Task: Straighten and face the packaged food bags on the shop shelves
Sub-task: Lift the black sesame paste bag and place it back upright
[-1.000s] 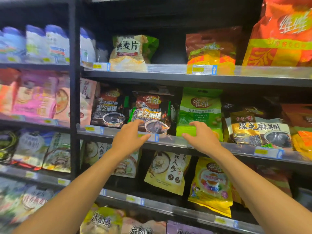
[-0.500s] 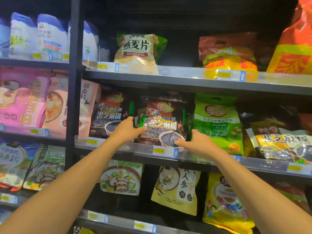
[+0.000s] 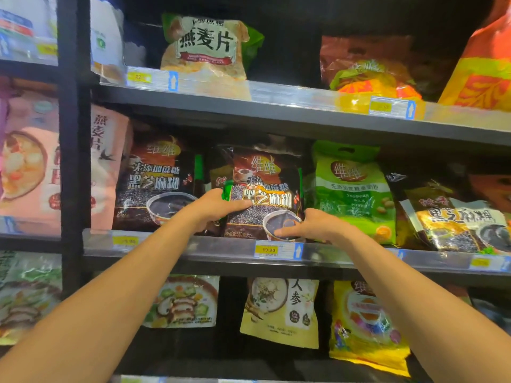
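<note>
Left hand (image 3: pixel 218 210): gripped the left edge of the brown sesame bag (image 3: pixel 265 172), thumb laid across the front, the other fingers curled out of sight behind the green side fold.
Right hand (image 3: pixel 313 225): held the same bag's lower right corner, thumb flat on the printed bowl, the remaining fingers wrapped round the edge.
Brown sesame bag: stood between the two hands on the middle shelf (image 3: pixel 215 246), front turned outward, its foot just behind the shelf's clear rail.
Left of the left hand: a twin sesame bag (image 3: pixel 157 186) stood upright, close beside the held one; whether the two touched could not be told. Further left, a pink oat bag (image 3: pixel 109 161) was partly hidden behind the black upright post (image 3: pixel 73 167).
Right of the right hand: a green soy powder bag (image 3: pixel 351 189) stood just beside the knuckles. Past it, a black-and-gold sesame bag (image 3: pixel 453 219) lay tilted back.
Above the hands: an oat flake bag (image 3: pixel 207 45) sat on the upper shelf, with a slumped red-and-yellow bag (image 3: pixel 370 70) further right.
Below the hands: a yellow price tag (image 3: pixel 268 250) reading 19.90 sat in the rail directly under the held bag. On the lower shelf, a pale ginseng bag (image 3: pixel 282 310) and a bright yellow bag (image 3: pixel 365 327) stood side by side.
</note>
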`<state>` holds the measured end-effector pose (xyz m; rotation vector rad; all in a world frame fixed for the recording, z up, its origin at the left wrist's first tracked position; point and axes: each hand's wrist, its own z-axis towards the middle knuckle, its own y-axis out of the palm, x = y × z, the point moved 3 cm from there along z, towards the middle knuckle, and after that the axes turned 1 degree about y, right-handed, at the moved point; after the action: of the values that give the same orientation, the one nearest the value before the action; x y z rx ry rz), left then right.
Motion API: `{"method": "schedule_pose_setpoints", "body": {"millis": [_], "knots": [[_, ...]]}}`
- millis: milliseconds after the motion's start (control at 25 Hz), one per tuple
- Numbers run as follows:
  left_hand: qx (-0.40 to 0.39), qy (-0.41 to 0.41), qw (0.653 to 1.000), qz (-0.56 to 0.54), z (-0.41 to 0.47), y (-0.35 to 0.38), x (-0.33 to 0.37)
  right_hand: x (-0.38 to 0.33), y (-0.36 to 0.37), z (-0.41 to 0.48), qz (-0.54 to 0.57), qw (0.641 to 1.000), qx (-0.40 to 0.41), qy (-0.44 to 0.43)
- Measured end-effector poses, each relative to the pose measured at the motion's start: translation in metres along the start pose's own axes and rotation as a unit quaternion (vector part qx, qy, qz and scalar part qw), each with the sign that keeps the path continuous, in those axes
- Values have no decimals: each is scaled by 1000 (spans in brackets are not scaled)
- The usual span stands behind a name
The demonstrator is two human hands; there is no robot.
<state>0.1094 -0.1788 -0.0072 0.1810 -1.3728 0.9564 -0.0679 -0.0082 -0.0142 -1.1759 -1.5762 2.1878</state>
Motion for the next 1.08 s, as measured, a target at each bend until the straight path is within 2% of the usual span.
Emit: {"method": "schedule_pose_setpoints", "body": {"millis": [120,280,600,760,840,1080], "knots": [[5,20,1000,-9,1,0,0,3,7,5,5,1000,25,-9],[19,29,999,-26,-1,-3,6,4,5,5,83,995,41,-26],[54,47,996,-50,-12,-14,39,-6,-26,-19,163,975,129,-80],[55,28,997,-49,-28,-13,51,-6,-46,-46,178,964,171,-102],[61,31,996,-51,-41,-7,54,-2,-49,-62,176,963,174,-108],[78,111,987,-89,-91,19,56,25,-38,-117,206,961,141,-117]]}}
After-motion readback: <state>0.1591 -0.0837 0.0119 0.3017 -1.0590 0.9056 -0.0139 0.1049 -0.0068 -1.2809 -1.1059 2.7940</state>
